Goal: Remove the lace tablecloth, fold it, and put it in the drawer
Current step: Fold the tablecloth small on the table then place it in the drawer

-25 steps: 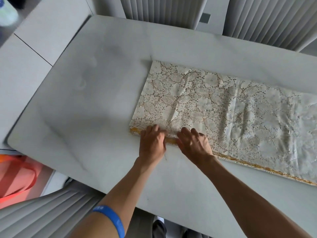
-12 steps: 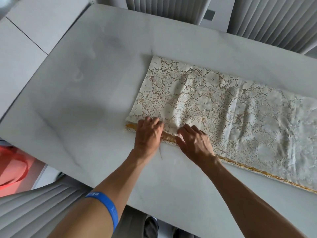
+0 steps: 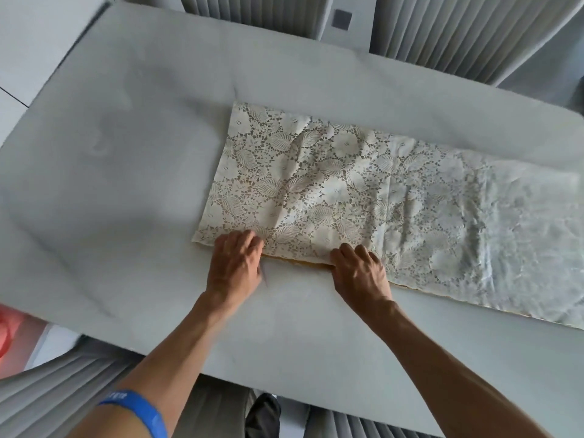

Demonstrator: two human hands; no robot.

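The cream lace tablecloth (image 3: 363, 191) lies folded into a long strip across the grey table (image 3: 120, 172), running off the right edge of view. A gold trim shows along its near edge between my hands. My left hand (image 3: 234, 267) rests on the near left corner, fingers curled over the lace edge. About a hand's width to the right, my right hand (image 3: 360, 273) presses on the same near edge with its fingertips on the cloth. Whether the fingers pinch the cloth or only press it is unclear. No drawer is in view.
Ribbed grey chair backs (image 3: 442, 30) stand along the far side of the table, and another chair (image 3: 47, 390) sits at the near left. A red object (image 3: 9, 333) lies on the floor at far left. Bare tabletop stretches left of the cloth.
My hands have spread apart along the near edge, the right one sliding to the right. The top lace layer now covers most of the gold trim. The view has shifted.
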